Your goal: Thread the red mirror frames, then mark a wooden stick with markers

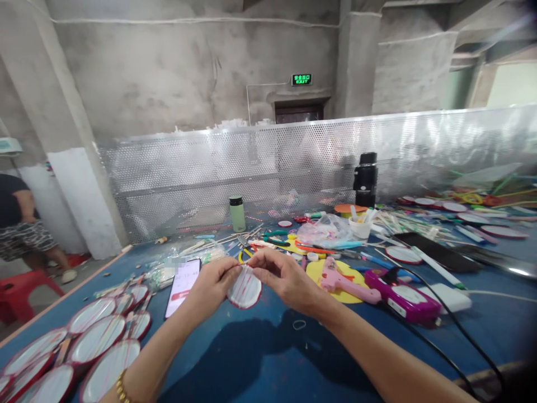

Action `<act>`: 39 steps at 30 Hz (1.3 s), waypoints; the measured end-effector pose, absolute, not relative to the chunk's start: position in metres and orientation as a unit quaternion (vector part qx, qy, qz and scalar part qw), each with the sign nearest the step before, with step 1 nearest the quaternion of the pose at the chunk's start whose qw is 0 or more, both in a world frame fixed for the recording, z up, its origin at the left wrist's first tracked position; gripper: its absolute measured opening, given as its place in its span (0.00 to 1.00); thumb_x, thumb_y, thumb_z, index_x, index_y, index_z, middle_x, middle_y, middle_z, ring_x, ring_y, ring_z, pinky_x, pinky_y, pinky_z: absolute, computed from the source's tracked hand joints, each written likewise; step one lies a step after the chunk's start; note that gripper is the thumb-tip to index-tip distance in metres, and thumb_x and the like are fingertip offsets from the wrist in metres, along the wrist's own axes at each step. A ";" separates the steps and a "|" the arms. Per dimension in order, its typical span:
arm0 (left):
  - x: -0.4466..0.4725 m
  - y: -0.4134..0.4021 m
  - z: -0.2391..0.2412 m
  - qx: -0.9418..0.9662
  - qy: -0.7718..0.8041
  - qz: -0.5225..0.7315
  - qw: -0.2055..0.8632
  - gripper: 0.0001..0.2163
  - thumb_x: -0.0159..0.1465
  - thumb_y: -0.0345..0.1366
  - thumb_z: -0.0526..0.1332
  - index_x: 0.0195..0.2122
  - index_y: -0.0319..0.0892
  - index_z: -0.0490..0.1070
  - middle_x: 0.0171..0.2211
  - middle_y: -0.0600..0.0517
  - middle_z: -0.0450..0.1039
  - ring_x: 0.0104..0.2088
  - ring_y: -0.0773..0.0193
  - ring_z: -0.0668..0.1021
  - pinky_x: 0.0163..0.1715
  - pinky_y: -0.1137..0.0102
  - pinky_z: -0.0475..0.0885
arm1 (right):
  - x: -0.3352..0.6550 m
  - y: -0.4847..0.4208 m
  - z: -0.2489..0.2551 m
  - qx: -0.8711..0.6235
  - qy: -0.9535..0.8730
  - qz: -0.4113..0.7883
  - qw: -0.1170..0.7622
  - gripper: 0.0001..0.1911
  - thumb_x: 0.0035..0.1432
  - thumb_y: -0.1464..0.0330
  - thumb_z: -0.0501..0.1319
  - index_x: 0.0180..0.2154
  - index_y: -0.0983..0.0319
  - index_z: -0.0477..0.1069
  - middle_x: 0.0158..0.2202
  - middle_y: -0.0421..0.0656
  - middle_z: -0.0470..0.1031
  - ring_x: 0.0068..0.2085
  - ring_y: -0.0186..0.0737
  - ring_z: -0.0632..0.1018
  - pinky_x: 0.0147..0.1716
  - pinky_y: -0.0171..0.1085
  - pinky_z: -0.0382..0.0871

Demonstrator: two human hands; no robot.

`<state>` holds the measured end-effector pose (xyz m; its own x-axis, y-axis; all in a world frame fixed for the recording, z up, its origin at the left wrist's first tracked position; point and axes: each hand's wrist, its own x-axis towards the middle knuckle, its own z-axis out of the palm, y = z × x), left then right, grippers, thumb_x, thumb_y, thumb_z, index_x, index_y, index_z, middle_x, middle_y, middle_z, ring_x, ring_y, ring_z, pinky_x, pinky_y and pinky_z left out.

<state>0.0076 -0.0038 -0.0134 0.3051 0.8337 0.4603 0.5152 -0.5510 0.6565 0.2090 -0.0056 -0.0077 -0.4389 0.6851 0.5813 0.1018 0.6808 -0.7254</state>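
Note:
A small round white disc point(244, 290) with a red rim and faint streaks hangs between my two hands over the table. My left hand point(218, 280) pinches its upper left edge with closed fingers. On the upper right edge, the thumb and fingers of my right hand point(282, 274) are pressed together too. My fingers hide the disc's top. Just left of my left hand lies a phone point(183, 286) with a lit screen. Beyond my right hand are a pink glue gun point(346, 284) on a yellow piece and a purple device point(403, 296). A small loop point(299, 324) lies below my right hand.
Several similar red-rimmed discs point(97, 338) cover the table's left side. A green bottle point(237, 214), a black flask point(366, 180) and a white cup point(359, 227) stand farther back. Cables point(459, 330) cross the right side. A perforated metal panel point(201, 168) borders the back. Another person point(25, 218) is far left.

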 end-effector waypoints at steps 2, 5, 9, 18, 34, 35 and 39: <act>0.008 -0.003 -0.014 0.784 0.429 0.402 0.198 0.15 0.67 0.44 0.54 0.27 0.41 0.70 0.23 0.55 0.64 0.26 0.64 0.66 0.27 0.71 0.60 | 0.209 -0.006 -0.008 -0.247 -0.791 0.313 0.464 0.07 0.63 0.67 0.60 0.38 0.64 0.73 0.32 0.41 0.73 0.33 0.35 0.72 0.33 0.34 0.65; 0.008 -0.004 -0.013 0.784 0.428 0.402 0.201 0.15 0.66 0.43 0.55 0.27 0.41 0.70 0.23 0.56 0.63 0.25 0.65 0.66 0.25 0.72 0.59 | 0.210 -0.005 -0.008 -0.249 -0.791 0.313 0.463 0.07 0.64 0.67 0.60 0.39 0.64 0.73 0.33 0.41 0.73 0.32 0.34 0.71 0.32 0.34 0.64; 0.009 -0.007 -0.012 0.782 0.428 0.402 0.210 0.15 0.67 0.43 0.54 0.28 0.41 0.70 0.20 0.58 0.61 0.21 0.67 0.64 0.22 0.73 0.57 | 0.211 -0.004 -0.009 -0.248 -0.790 0.313 0.465 0.06 0.64 0.67 0.60 0.39 0.63 0.73 0.33 0.40 0.73 0.33 0.35 0.71 0.33 0.34 0.65; 0.008 -0.006 -0.014 0.778 0.427 0.404 0.223 0.14 0.67 0.43 0.55 0.28 0.42 0.71 0.18 0.59 0.60 0.18 0.68 0.62 0.18 0.74 0.55 | 0.210 -0.004 -0.011 -0.247 -0.786 0.320 0.468 0.06 0.64 0.66 0.60 0.38 0.63 0.73 0.32 0.40 0.73 0.33 0.35 0.71 0.33 0.34 0.65; 0.010 -0.010 -0.011 0.774 0.428 0.410 0.221 0.14 0.67 0.42 0.56 0.29 0.42 0.74 0.17 0.59 0.62 0.17 0.68 0.64 0.18 0.74 0.56 | 0.209 -0.003 -0.012 -0.251 -0.781 0.318 0.475 0.06 0.64 0.66 0.61 0.37 0.63 0.74 0.31 0.40 0.73 0.33 0.35 0.71 0.33 0.34 0.66; 0.010 -0.009 -0.012 0.774 0.428 0.411 0.221 0.14 0.67 0.42 0.56 0.29 0.42 0.74 0.17 0.59 0.63 0.18 0.67 0.64 0.18 0.74 0.57 | 0.209 -0.003 -0.012 -0.251 -0.781 0.317 0.476 0.06 0.63 0.66 0.61 0.37 0.63 0.74 0.32 0.40 0.73 0.33 0.35 0.71 0.33 0.34 0.66; 0.010 -0.009 -0.012 0.773 0.425 0.417 0.221 0.14 0.67 0.42 0.56 0.29 0.42 0.75 0.16 0.58 0.63 0.18 0.67 0.65 0.19 0.74 0.58 | 0.209 -0.003 -0.013 -0.253 -0.779 0.317 0.478 0.06 0.63 0.66 0.61 0.37 0.62 0.74 0.31 0.40 0.72 0.33 0.35 0.71 0.31 0.33 0.66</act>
